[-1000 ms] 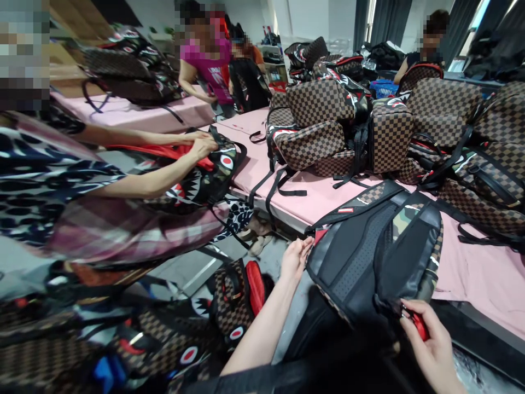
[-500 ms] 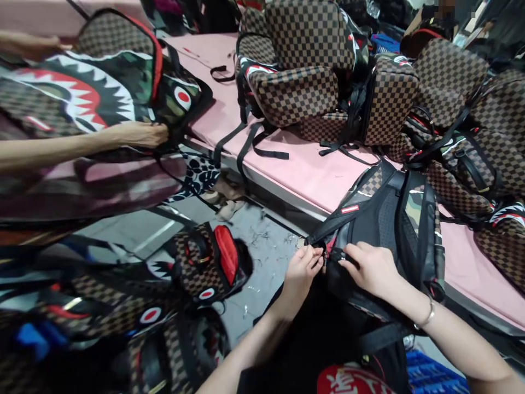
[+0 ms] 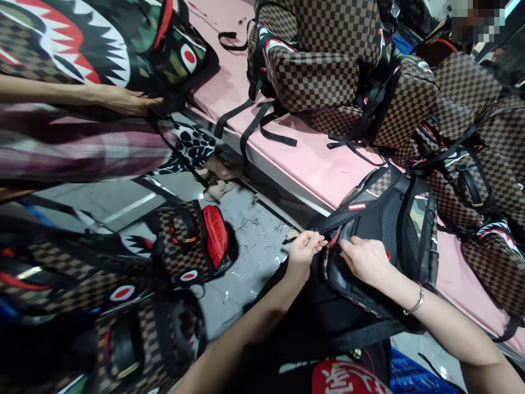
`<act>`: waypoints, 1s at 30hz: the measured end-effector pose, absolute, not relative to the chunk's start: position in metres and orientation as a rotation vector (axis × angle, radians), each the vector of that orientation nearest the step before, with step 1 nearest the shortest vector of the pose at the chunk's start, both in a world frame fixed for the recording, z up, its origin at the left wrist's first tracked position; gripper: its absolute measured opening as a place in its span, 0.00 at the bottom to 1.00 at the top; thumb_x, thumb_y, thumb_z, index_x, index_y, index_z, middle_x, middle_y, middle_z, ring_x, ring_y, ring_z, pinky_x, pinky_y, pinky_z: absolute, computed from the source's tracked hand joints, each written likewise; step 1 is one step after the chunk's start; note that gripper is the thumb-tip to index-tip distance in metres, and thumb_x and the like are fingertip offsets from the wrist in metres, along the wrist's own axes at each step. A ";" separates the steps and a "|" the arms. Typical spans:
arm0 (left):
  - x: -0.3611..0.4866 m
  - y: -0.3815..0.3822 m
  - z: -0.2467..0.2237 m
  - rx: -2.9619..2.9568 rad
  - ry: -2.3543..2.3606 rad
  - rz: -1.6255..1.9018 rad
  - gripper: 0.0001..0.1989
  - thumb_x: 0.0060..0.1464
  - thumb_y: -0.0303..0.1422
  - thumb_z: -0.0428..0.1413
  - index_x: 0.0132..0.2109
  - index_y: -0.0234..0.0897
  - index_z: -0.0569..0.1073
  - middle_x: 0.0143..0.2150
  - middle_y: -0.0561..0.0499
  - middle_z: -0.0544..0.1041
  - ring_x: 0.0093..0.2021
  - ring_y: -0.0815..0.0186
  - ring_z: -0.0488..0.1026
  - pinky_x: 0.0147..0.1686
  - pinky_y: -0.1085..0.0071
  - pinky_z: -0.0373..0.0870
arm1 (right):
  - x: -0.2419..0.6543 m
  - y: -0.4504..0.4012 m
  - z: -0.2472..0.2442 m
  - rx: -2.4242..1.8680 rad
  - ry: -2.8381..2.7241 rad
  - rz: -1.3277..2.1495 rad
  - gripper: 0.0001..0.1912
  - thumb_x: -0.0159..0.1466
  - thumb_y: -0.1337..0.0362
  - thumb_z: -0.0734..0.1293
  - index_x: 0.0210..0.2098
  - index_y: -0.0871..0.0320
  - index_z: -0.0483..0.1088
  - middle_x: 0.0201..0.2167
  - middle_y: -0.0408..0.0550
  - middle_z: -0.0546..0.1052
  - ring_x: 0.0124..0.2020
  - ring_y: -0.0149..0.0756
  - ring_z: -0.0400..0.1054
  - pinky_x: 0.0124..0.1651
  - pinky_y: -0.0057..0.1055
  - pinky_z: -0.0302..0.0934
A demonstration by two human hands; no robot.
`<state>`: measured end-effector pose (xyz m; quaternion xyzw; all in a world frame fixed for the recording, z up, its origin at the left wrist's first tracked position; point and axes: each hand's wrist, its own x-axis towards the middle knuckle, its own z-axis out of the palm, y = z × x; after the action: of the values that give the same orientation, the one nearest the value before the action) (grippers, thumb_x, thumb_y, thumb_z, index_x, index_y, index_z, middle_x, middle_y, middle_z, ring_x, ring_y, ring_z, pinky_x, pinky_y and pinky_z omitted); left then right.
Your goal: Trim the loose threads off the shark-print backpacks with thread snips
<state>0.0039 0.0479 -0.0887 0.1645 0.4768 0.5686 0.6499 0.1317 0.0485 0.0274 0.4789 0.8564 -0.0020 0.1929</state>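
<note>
A backpack (image 3: 371,230) with black padded straps, brown checks and camouflage panels leans from the table's edge onto my lap, its strap side facing up. At its near left edge, by the lower end of a shoulder strap (image 3: 342,219), my left hand (image 3: 305,251) is closed in a pinch. My right hand (image 3: 365,262) is closed just beside it, fingertips bent down against the bag. A bit of red shows between the two hands. Whatever small part each set of fingertips grips is hidden.
Checked backpacks (image 3: 318,79) are heaped along the pink table (image 3: 297,169). At left, another person's hand (image 3: 127,101) touches a shark-mouth backpack (image 3: 94,44). More bags (image 3: 184,235) sit low at left; thread scraps litter the floor (image 3: 250,235). A blue crate (image 3: 414,372) stands low at right.
The view has shifted, so the other person's bag sits higher and further left. My hands remain at the same bag edge; my right fingertips have moved closer in. The other person's upper hand has left view.
</note>
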 end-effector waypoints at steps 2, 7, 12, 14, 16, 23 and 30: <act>0.004 0.051 -0.088 0.367 1.068 1.295 0.13 0.40 0.39 0.60 0.25 0.33 0.69 0.25 0.52 0.72 0.26 0.70 0.72 0.29 0.75 0.66 | 0.126 0.049 0.027 1.313 2.412 0.000 0.10 0.66 0.64 0.55 0.38 0.56 0.67 0.30 0.48 0.74 0.29 0.35 0.71 0.26 0.27 0.52; 0.003 0.051 -0.091 0.353 1.061 1.314 0.12 0.41 0.38 0.60 0.25 0.34 0.69 0.24 0.52 0.72 0.26 0.71 0.71 0.29 0.75 0.66 | 0.115 0.047 0.023 1.314 2.360 0.037 0.10 0.65 0.65 0.55 0.39 0.57 0.67 0.30 0.49 0.74 0.29 0.39 0.72 0.25 0.27 0.55; 0.001 0.049 -0.094 0.333 1.042 1.313 0.11 0.42 0.37 0.60 0.25 0.33 0.69 0.23 0.52 0.72 0.25 0.71 0.71 0.29 0.74 0.67 | 0.116 0.046 0.022 1.384 2.260 0.040 0.09 0.65 0.64 0.56 0.38 0.58 0.67 0.29 0.50 0.74 0.28 0.38 0.72 0.26 0.27 0.57; 0.001 0.049 -0.093 0.327 1.030 1.309 0.11 0.42 0.37 0.60 0.25 0.33 0.69 0.23 0.52 0.72 0.25 0.71 0.71 0.29 0.74 0.67 | 0.115 0.046 0.022 1.402 2.243 0.022 0.09 0.65 0.64 0.56 0.39 0.58 0.66 0.30 0.50 0.74 0.29 0.38 0.72 0.27 0.27 0.58; 0.002 0.048 -0.092 0.326 1.019 1.308 0.11 0.42 0.37 0.60 0.25 0.33 0.69 0.23 0.52 0.72 0.26 0.71 0.72 0.30 0.74 0.67 | 0.114 0.045 0.020 1.422 2.233 0.014 0.09 0.65 0.63 0.56 0.39 0.57 0.66 0.30 0.50 0.74 0.30 0.37 0.72 0.28 0.26 0.58; 0.005 0.042 -0.086 0.362 1.001 1.319 0.11 0.42 0.37 0.60 0.24 0.33 0.70 0.24 0.52 0.73 0.26 0.70 0.72 0.32 0.73 0.68 | 0.112 0.037 0.008 1.430 2.233 0.075 0.13 0.67 0.65 0.53 0.41 0.59 0.66 0.31 0.52 0.74 0.30 0.38 0.72 0.27 0.26 0.56; 0.018 0.044 -0.081 0.445 1.021 1.345 0.09 0.43 0.34 0.59 0.22 0.34 0.69 0.22 0.53 0.72 0.24 0.72 0.70 0.28 0.75 0.66 | 0.115 0.039 0.007 1.371 2.279 0.083 0.13 0.67 0.67 0.52 0.39 0.59 0.67 0.31 0.51 0.74 0.30 0.38 0.71 0.28 0.27 0.57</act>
<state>0.0176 0.0441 -0.0815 0.1955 0.4483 0.5900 0.6424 0.1147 0.0385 0.0072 0.5004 0.8319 0.0304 0.2380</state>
